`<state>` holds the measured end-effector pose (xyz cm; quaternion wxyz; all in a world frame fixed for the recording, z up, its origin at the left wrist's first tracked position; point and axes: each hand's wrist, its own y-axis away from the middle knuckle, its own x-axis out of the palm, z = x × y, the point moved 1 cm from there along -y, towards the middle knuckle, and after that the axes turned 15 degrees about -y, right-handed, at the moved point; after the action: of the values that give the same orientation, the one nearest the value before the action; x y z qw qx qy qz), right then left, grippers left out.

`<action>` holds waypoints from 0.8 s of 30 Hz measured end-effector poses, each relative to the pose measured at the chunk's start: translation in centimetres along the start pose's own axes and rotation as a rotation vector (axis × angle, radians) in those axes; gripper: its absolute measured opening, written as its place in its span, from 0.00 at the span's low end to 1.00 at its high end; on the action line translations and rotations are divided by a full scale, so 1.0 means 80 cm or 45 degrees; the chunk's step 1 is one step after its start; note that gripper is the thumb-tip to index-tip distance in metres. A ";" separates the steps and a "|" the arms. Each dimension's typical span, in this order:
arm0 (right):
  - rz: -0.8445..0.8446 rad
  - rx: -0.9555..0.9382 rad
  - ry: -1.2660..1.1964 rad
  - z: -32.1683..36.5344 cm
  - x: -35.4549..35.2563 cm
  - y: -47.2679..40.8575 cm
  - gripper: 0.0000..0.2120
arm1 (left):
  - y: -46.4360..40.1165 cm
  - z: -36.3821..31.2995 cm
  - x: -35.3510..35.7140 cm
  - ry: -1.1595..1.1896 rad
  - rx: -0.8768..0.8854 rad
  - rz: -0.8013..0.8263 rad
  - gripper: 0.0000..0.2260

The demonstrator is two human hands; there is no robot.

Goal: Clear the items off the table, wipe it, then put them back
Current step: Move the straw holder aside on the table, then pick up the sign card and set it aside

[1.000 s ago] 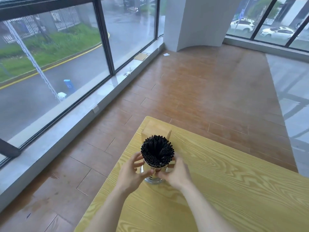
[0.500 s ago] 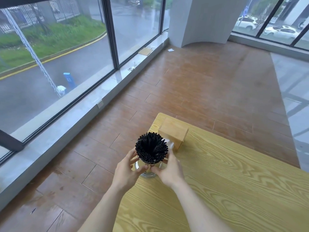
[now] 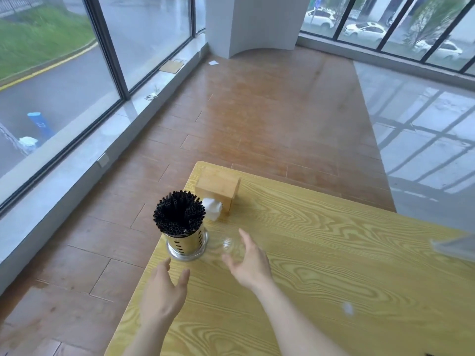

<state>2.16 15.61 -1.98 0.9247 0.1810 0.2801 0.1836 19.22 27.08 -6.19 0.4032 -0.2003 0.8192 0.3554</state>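
Black straws (image 3: 179,214) upright in metal holder (image 3: 186,244); hands open, apart.

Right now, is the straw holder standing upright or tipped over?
Upright. The straw holder stands on its base near the table's edge, black straws pointing up, both hands off it.

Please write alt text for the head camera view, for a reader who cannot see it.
Two open hands, left hand and right hand, hover near a metal holder full of black straws at the corner of a wooden table. A wooden tissue box stands behind it.
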 end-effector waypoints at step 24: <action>-0.418 0.197 -0.037 -0.359 -0.544 0.107 0.40 | 0.261 -0.478 0.310 -0.584 0.955 0.189 0.39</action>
<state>-50.43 10.48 -0.96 0.9296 0.2059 0.3057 0.0053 -28.20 11.58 -1.20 0.5926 0.1032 0.7930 0.0970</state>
